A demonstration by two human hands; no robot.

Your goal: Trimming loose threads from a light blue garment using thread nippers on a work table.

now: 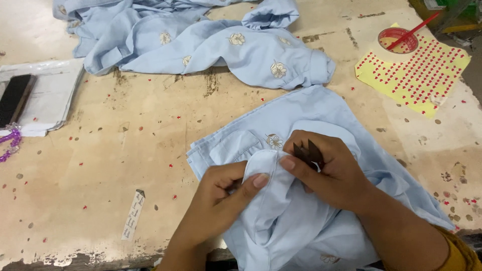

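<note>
Pinching blue garment (pixel 301 221) fold under left hand (pixel 221 193) | right hand (pixel 326 170) grips dark clippers (pixel 308 153), resting on cloth

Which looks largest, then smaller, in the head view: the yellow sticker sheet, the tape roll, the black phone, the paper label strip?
1. Yellow sticker sheet
2. Tape roll and black phone: too alike; phone partly cut off
3. Paper label strip

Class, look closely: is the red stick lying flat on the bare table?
No, the red stick leans in the tape roll on the yellow sheet.
</note>
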